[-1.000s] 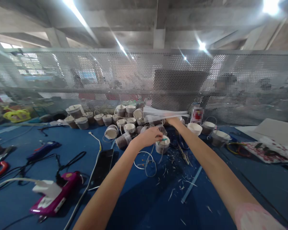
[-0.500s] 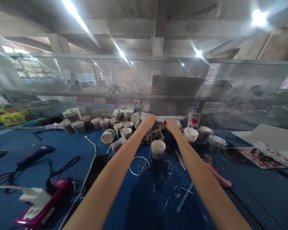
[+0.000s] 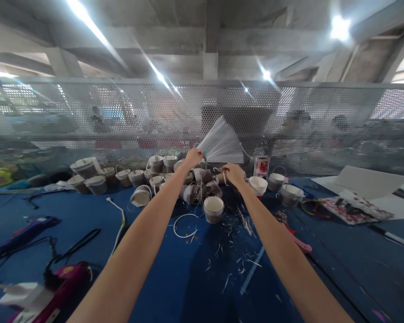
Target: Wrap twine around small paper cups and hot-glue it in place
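Note:
Both arms reach to the back of the blue table. My left hand [image 3: 194, 158] is closed on the lower left corner of a translucent fan-shaped sheet [image 3: 224, 141], which stands up against the mesh. To its right, my right hand [image 3: 234, 172] is closed beside small grey buckets; a thin pale strand shows at its fingers, and what it grips is too small to name. Below the hands lie a tangle of brown twine [image 3: 200, 192] and a small upright bucket [image 3: 213, 209] with a cream inside.
Many small buckets [image 3: 96, 184] stand at the left. Stacked white cups [image 3: 257, 185] and more buckets are at the right, near pink-handled pliers [image 3: 302, 245]. A glue gun [image 3: 28, 232] and purple power strip [image 3: 65, 287] lie left. Perforated mesh [image 3: 175, 107] rises behind.
The translucent sheet, flat behind the hands before, is now raised and fanned out at my left hand. The hands are slightly farther apart. The whole view has shifted a little.

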Demonstrator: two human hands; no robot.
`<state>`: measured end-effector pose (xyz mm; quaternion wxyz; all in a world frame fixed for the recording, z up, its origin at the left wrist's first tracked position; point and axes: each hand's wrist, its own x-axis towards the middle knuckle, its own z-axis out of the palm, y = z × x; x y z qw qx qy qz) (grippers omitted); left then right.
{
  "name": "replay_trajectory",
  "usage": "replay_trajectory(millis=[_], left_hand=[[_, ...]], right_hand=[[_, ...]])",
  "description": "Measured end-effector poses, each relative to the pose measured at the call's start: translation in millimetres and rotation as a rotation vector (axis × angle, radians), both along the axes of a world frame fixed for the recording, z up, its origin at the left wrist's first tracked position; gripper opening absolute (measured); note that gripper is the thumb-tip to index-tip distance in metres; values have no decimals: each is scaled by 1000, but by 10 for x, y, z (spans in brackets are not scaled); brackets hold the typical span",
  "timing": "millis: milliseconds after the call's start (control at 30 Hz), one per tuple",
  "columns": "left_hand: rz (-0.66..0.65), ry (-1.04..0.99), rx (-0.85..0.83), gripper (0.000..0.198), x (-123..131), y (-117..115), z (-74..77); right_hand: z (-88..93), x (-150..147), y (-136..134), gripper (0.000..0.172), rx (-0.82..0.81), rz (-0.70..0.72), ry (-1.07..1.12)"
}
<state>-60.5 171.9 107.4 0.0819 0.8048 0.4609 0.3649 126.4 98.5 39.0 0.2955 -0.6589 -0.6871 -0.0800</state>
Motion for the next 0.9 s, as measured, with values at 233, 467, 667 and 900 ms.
replay_trajectory(millis=[233, 467, 667, 900], left_hand=[[-108, -290, -141, 20, -18, 31, 34], [-209, -538, -182, 25, -314, -222, 52], [-485, -217, -100, 17, -262, -396, -77], [-529, -280, -123, 26, 88, -315, -288]], right_hand=[[36, 151, 43, 17, 75, 60, 113], [-70, 236, 102, 21, 211, 92, 255], [-131, 194, 167, 20, 257, 143, 320], [-130, 145, 85, 16, 246, 195, 332]])
